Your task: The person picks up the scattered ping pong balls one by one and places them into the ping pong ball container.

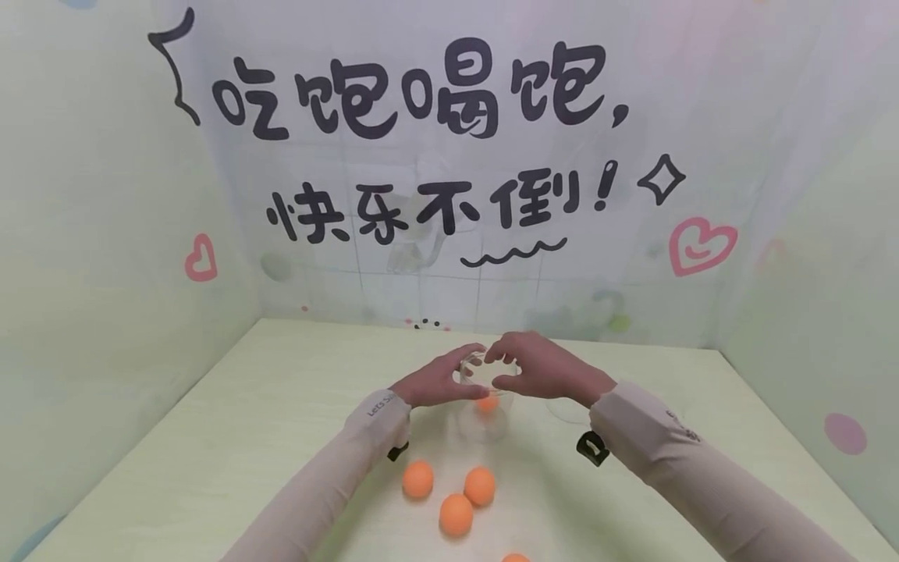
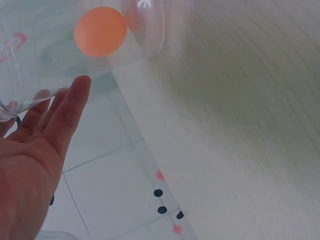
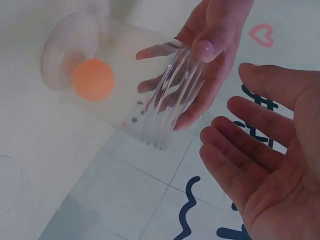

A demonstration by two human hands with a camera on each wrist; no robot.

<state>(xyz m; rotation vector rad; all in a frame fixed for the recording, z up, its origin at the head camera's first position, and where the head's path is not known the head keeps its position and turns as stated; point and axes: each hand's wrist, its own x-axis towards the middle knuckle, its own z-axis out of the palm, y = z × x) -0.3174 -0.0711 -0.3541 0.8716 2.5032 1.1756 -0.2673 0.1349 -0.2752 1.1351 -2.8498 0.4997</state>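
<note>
A clear jar (image 1: 492,431) with a threaded neck (image 3: 172,107) stands upright on the table, an orange ball (image 3: 93,79) inside it close to the base. My left hand (image 1: 437,380) grips the jar round its neck, thumb at the rim and fingers spread along the far side. Over the other side of the mouth is my right hand (image 1: 541,365), fingers loosely bent. Nothing lies in that hand (image 3: 265,155), and the right wrist view shows a gap between its fingertips and the rim.
Nearer the front lie more orange balls: one at left (image 1: 417,480), a ball (image 1: 480,486) beside another ball (image 1: 456,515), and one (image 1: 516,557) cut off by the frame's bottom. A clear round disc (image 1: 570,411) lies right of the jar. A printed backdrop (image 1: 421,297) rises behind the table.
</note>
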